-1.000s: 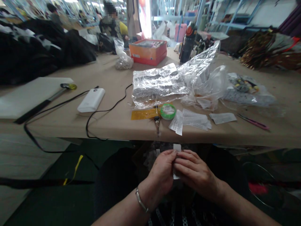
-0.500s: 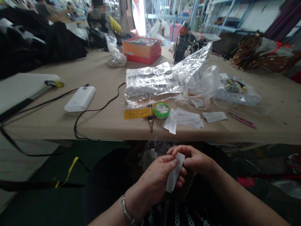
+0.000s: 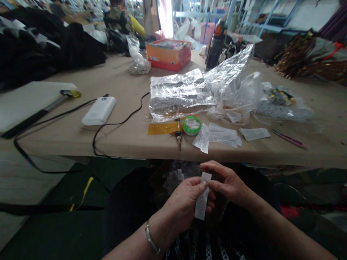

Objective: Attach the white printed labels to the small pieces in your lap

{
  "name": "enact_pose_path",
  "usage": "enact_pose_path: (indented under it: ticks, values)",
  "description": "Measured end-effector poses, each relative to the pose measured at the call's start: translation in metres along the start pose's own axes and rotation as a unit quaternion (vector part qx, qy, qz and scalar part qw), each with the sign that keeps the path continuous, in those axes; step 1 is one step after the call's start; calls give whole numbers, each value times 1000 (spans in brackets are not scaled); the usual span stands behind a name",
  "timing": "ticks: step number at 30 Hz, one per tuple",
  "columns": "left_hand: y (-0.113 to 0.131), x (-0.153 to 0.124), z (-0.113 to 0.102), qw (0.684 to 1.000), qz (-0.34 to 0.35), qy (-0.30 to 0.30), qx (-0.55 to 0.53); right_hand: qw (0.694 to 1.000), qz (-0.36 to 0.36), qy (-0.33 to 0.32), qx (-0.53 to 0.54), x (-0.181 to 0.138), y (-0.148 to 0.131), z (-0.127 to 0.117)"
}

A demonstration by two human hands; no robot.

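Observation:
My left hand (image 3: pixel 181 201) is closed on a narrow white printed label (image 3: pixel 201 208), pinched under the thumb with the fingers behind it. The label stands nearly upright over my lap. Beside its upper part is my right hand (image 3: pixel 232 183), thumb and forefinger apart, the thumb tip close to the label; I cannot tell if it touches. On the table edge above lies a soldering iron (image 3: pixel 178 135), tip toward me. To its right are a round green tub (image 3: pixel 192 126) with whitish contents, and a fanned group of printed labels (image 3: pixel 222 135).
Silvery plastic packaging (image 3: pixel 181 90) and clear bags cover mid-table. A white power bank (image 3: pixel 99 110), a black cord and a hammer (image 3: pixel 40 112) lie left. Pink-handled tweezers (image 3: pixel 289 139) lie right. An orange box (image 3: pixel 169 56) and dark bottle (image 3: pixel 216 47) stand behind. Scraps (image 3: pixel 173 178) lie below the edge.
The label has turned more upright in my left hand. My right hand's forefinger and thumb have spread apart. The whole view has shifted slightly, with the table things appearing further right.

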State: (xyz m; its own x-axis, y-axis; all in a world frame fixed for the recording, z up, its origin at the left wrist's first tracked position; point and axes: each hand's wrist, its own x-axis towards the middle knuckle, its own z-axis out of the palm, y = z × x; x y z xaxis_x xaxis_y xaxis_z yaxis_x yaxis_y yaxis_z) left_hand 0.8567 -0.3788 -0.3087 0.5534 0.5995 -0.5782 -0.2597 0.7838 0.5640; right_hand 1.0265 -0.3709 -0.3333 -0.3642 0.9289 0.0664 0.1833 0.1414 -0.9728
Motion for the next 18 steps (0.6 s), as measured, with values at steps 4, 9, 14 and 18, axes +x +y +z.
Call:
enact_pose_path:
  ticks: [4, 9, 14, 18]
  values:
    - [0, 2, -2, 1000, 10, 24, -8, 966, -92, 45, -238, -3, -10, 5]
    - [-2, 5, -5, 1000, 15, 21, -10, 952, -107, 47, -284, -1, -13, 11]
    - [-4, 5, -10, 999, 27, 26, -10, 965, -77, 43, -247, 0, -11, 15]
    - [-5, 4, -13, 998, 45, 26, -21, 992, 15, 72, -98, 3, -9, 19]
